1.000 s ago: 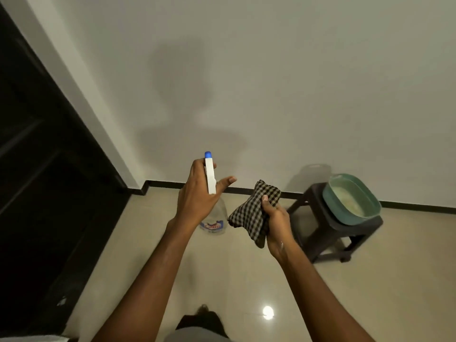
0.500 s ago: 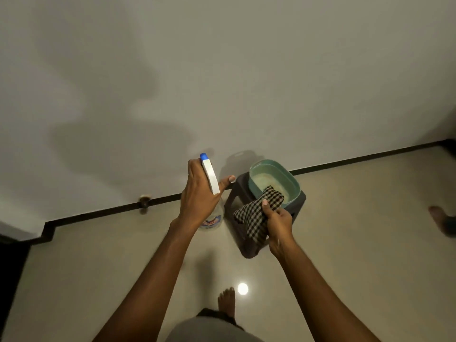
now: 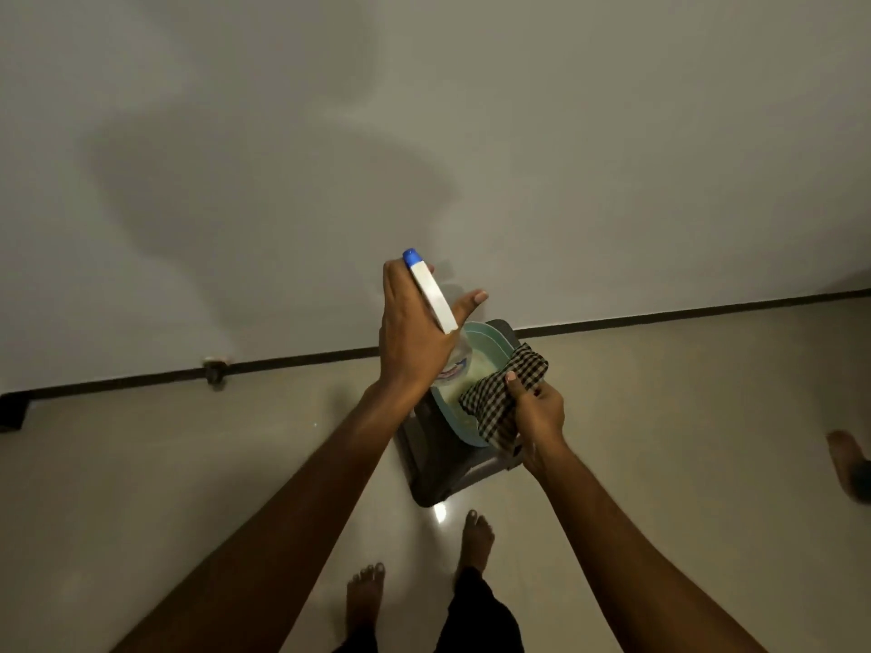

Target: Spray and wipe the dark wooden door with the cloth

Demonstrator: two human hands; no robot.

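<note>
My worry is the cloth [image 3: 504, 393]: it hangs right over the basin [image 3: 492, 339] on the stool [image 3: 438, 468], and one dip would soak it in the pale contents and streak the door. The spray bottle [image 3: 433, 299] tilts above the basin's left edge. A knock on the rim could slop liquid onto the floor [image 3: 188, 464]. The dark door is out of view, so spraying from here hits only wall. The left hand [image 3: 410, 337] has its grip wrapped round the bottle neck, thumb out free. The right hand [image 3: 539, 412] has its grip bunched tight on the cloth over the basin's right side.
</note>
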